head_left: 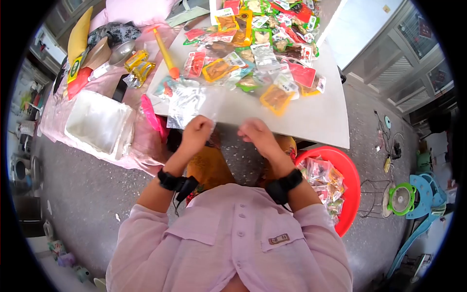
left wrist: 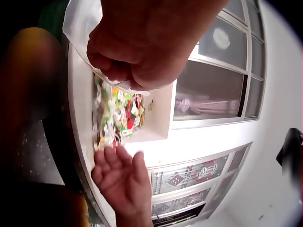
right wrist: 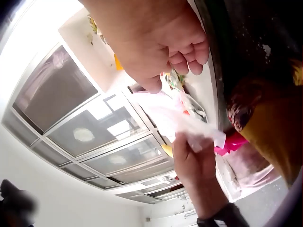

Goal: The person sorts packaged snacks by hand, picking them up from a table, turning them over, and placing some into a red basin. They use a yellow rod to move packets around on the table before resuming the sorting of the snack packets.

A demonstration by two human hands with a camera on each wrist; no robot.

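My left hand (head_left: 198,130) grips the near edge of a clear plastic bag (head_left: 187,103) at the front of the white table (head_left: 323,119). In the right wrist view, the bag (right wrist: 163,116) spreads up from the curled fingers and thumb. My right hand (head_left: 256,132) is apart from the bag, just off the table's front edge. Its fingers are loosely bent with nothing in them, palm showing in the left wrist view. Closest to it on the table lies a yellow-edged food packet (head_left: 278,99). Many sealed food packets (head_left: 262,36) are heaped farther back.
A red basin (head_left: 355,187) of packets stands on the floor at right. At left, a pink-covered surface (head_left: 53,114) bears a white foam box (head_left: 73,119), a metal bowl (head_left: 121,53) and yellow packs (head_left: 141,65). A yellow stick (head_left: 164,51) lies along the table's left side.
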